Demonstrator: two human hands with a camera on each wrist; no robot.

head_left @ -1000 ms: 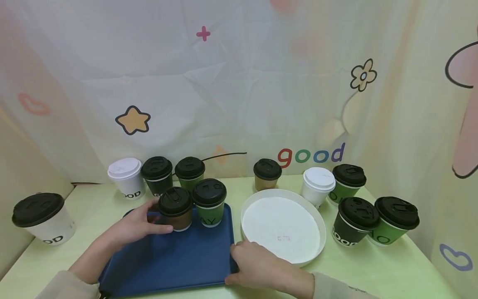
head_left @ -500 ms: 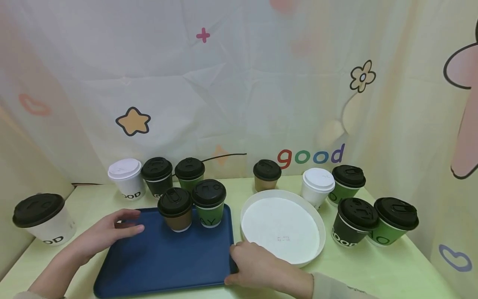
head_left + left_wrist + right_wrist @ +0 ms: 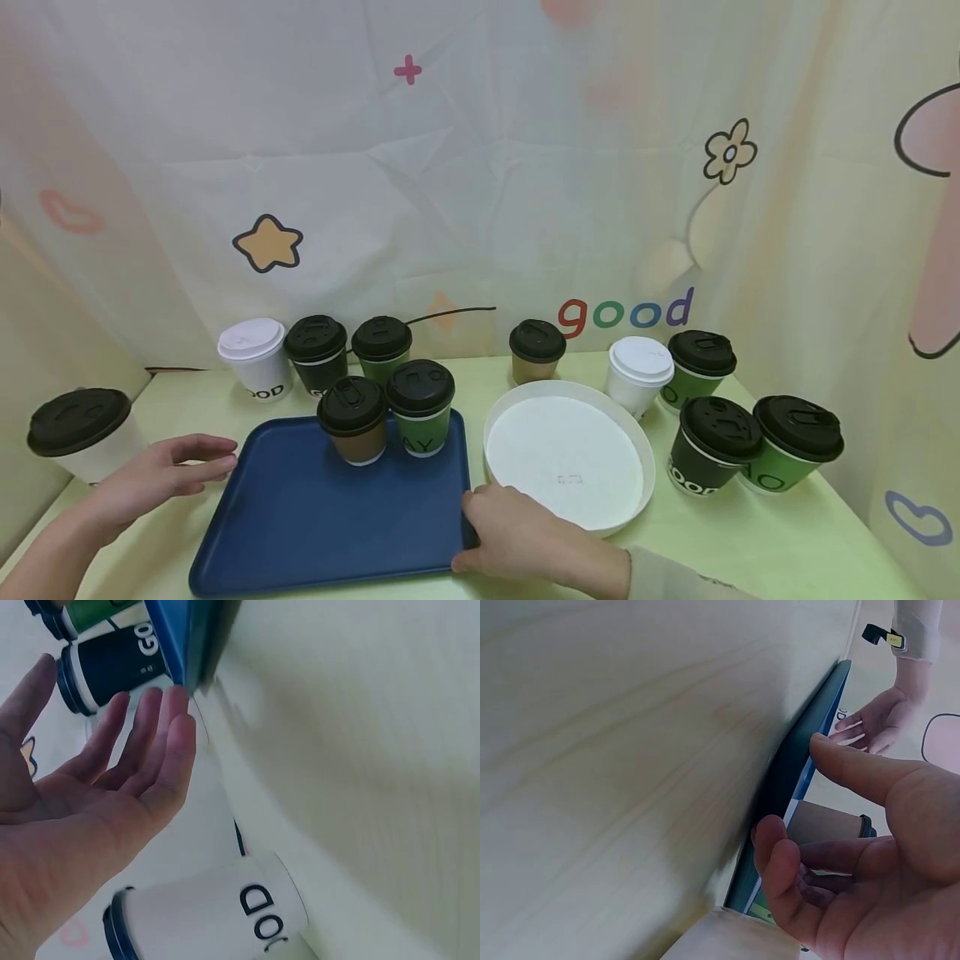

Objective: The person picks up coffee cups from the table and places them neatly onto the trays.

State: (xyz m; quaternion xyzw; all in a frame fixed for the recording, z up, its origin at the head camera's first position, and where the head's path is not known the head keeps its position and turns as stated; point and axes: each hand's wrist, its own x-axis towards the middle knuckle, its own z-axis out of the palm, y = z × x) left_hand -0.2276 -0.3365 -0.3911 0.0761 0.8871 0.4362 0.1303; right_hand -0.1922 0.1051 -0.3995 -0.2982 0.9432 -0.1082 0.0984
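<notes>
A blue tray (image 3: 322, 517) lies on the table, bearing a brown paper coffee cup (image 3: 360, 443) and a green one (image 3: 422, 431), both upright with black lids, near its back right corner. My right hand (image 3: 528, 537) grips the tray's front right corner; in the right wrist view the thumb (image 3: 855, 769) lies along one edge and the fingers curl at the other. Beside the tray's left edge, my left hand (image 3: 157, 479) holds nothing, fingers loosely extended. The left wrist view has those fingertips right at the tray's edge (image 3: 184, 637). Behind this hand stands a large white cup (image 3: 93, 454) with black lid.
Along the back left are a white-lidded cup (image 3: 255, 358), a black cup (image 3: 318, 358) and a green cup (image 3: 381, 346). A round white dish (image 3: 647, 483) sits right of the tray. Behind it is a small brown cup (image 3: 536, 354); several more cups (image 3: 712, 446) stand at right.
My left hand has let go of the brown cup and drawn back leftward, off the tray to beside its left edge. The brown cup stays on the tray; my right hand has not moved.
</notes>
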